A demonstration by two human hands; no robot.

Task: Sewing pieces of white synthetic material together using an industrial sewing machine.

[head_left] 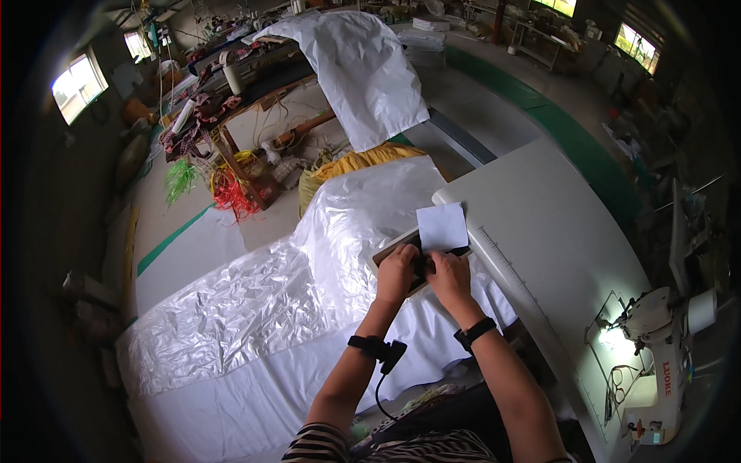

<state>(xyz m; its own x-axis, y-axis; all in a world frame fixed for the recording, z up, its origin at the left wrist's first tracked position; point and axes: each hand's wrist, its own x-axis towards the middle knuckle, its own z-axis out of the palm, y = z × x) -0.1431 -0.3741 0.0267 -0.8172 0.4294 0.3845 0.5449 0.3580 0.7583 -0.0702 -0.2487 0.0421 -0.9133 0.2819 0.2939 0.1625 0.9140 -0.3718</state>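
Observation:
My left hand (pixel 397 272) and my right hand (pixel 449 275) are close together in the middle of the view, fingers curled. Between and under them is a shallow, light-edged box or frame (pixel 384 252) with a dark inside. Both hands seem to pinch something small and dark there, but the fingers hide what it is. A white square of paper or cloth (pixel 442 225) lies just beyond my right fingertips, over the box's far edge. The box rests on shiny clear plastic film (pixel 355 208) beside the sewing table. Both wrists wear black straps.
The white sewing table (pixel 540 224), with a ruler strip (pixel 509 266) along its edge, stands to the right. On it are a lit sewing machine (pixel 656 363) and eyeglasses (pixel 617 382). White sheeting (pixel 255 401) spreads left. Beyond are a yellow sack (pixel 363 160) and red strings (pixel 231 193).

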